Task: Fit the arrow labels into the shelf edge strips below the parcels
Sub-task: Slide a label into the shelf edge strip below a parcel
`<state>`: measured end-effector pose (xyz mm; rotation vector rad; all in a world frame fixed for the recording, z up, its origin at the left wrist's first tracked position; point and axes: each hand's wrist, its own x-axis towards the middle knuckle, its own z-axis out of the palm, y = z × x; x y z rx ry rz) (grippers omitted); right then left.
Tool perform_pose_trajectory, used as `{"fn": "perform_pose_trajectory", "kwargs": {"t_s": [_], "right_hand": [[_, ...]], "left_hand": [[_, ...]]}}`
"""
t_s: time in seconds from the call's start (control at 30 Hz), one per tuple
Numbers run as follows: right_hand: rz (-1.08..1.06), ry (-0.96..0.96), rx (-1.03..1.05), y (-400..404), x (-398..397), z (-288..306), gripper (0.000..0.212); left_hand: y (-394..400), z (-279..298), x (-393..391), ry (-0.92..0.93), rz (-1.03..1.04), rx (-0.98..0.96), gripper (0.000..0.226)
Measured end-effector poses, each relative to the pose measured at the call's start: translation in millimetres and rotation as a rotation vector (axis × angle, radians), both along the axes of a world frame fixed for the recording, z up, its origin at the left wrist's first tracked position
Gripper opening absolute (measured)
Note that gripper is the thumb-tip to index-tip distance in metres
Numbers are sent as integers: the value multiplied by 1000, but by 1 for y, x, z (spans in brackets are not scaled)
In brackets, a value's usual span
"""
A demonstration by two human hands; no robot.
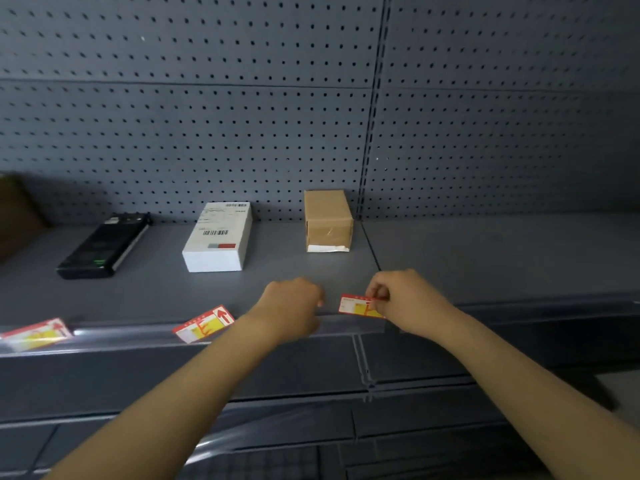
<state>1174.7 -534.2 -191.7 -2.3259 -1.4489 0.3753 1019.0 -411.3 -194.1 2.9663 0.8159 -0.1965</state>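
Observation:
Three parcels stand on the grey shelf: a black box (104,245) at left, a white box (220,237) in the middle and a brown cardboard box (328,220) at right. Two red-and-yellow arrow labels (204,323) (36,333) sit tilted in the clear edge strip (138,336), below the white and black boxes. My right hand (401,299) pinches a third arrow label (356,305) at the strip, below the brown box. My left hand (294,306) rests with curled fingers on the strip's top edge just left of that label; whether it grips anything is hidden.
A perforated grey back panel (242,133) rises behind the shelf, with an upright post (372,133) splitting two bays. A brown object (17,216) sits at the far left. A lower shelf edge (311,427) runs beneath my forearms.

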Motion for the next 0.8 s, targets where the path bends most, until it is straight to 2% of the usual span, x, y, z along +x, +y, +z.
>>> {"fn": "perform_pose_trajectory", "kwargs": {"t_s": [0.1, 0.23, 0.33, 0.47, 0.63, 0.8], "right_hand": [[53, 11, 1, 10, 2, -4, 10], [76, 32, 22, 23, 4, -10, 12], [102, 53, 15, 28, 6, -11, 12], [97, 72, 18, 28, 11, -11, 6], [133, 74, -6, 27, 13, -12, 9], [150, 96, 67, 29, 9, -13, 10]], "left_hand": [[-7, -6, 0, -26, 39, 11, 34], [-18, -11, -1, -144, 25, 191, 32], [-19, -12, -7, -189, 103, 52, 26], [-16, -22, -15, -135, 152, -1, 25], [-10, -30, -16, -110, 136, -11, 28], [-8, -31, -9, -109, 124, 12, 26]]}}
